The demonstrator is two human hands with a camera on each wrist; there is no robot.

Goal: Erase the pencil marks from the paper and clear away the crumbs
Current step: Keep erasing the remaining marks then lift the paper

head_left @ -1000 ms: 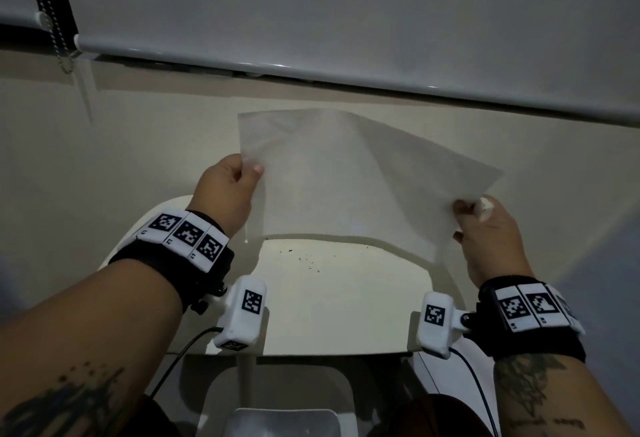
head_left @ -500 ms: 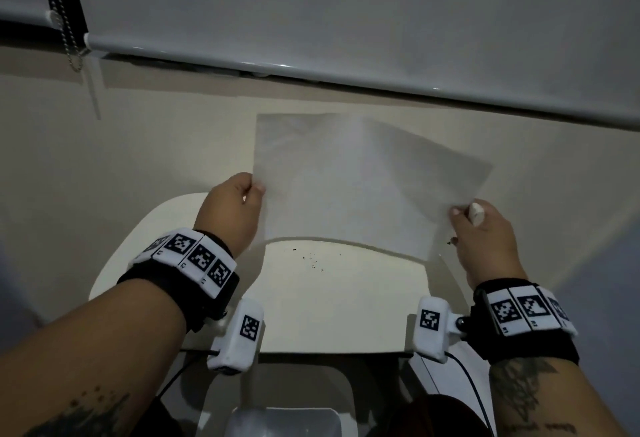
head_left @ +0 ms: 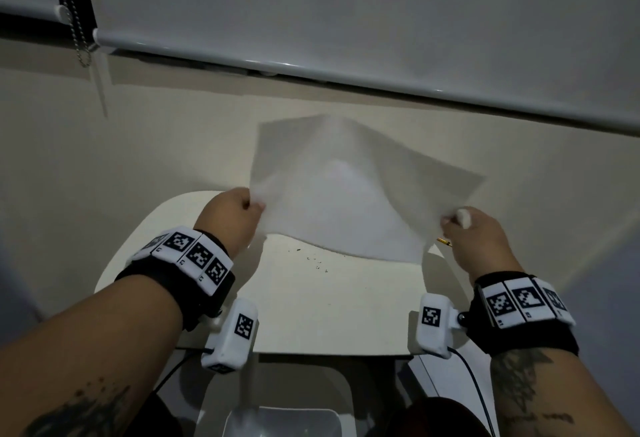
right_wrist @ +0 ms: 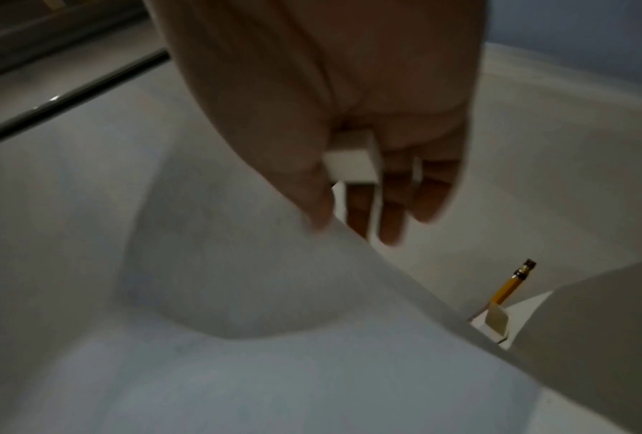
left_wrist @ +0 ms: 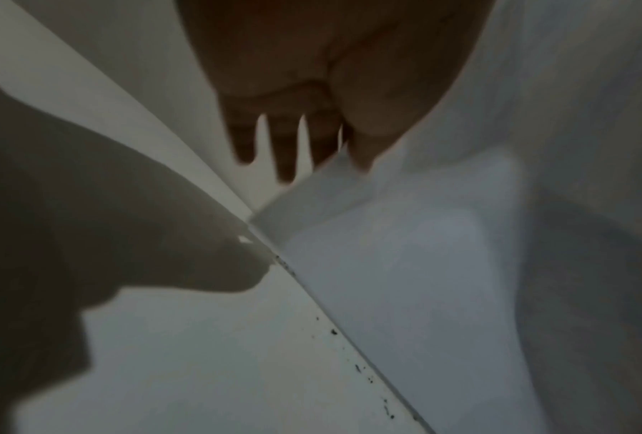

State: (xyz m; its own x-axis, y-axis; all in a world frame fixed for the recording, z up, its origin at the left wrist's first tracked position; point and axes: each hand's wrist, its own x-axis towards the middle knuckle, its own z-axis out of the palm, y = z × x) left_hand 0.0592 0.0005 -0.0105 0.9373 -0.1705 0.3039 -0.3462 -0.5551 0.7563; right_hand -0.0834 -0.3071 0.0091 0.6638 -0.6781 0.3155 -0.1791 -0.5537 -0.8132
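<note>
- Two hands lift the paper (head_left: 349, 194) clear of the counter (head_left: 332, 312), one at each near corner.
- Left hand (head_left: 230, 216) pinches the near-left corner, thumb on top, fingers under the sheet.
- Right hand (head_left: 479, 241) pinches the near-right corner and also holds the white eraser (right_wrist: 353, 164) tucked against the palm; its tip shows at the knuckles.
- Sheet hangs slack and bowed between the grips, far edge raised toward the wall. No pencil marks legible on it; motion blur prevents certainty.
- Dark crumbs (head_left: 317, 260) lie scattered on the counter just below the sheet's near edge.
- Pencil (right_wrist: 509, 284) lies on the counter beside the right hand.
- Risk, judged: crumbs on the counter remain uncleared; setting the sheet back down would trap them underneath. A hard shake with thin pinches could tear a corner or drop the eraser.
- Versus one second earlier: hands sit lower and closer to the counter, and the sheet has changed from fairly flat to bowed and blurred.
</note>
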